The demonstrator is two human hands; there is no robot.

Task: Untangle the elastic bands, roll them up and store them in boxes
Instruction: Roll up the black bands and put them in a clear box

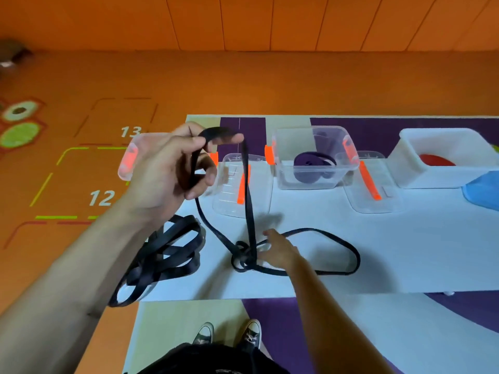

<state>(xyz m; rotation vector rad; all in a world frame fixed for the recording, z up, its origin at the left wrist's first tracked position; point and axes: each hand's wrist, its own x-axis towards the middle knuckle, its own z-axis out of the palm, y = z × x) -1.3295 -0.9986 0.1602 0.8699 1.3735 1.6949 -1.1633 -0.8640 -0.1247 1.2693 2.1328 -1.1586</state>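
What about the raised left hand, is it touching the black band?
Touching. The head view shows the left hand lifted up, its fingers and thumb curled round a loop of the black elastic band, with no gap between them.

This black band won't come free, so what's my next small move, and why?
Probably work the knot loose with the right hand. The left hand holds a loop of the black band lifted, its strands run down into the knot on the table, and the right hand rests right beside it.
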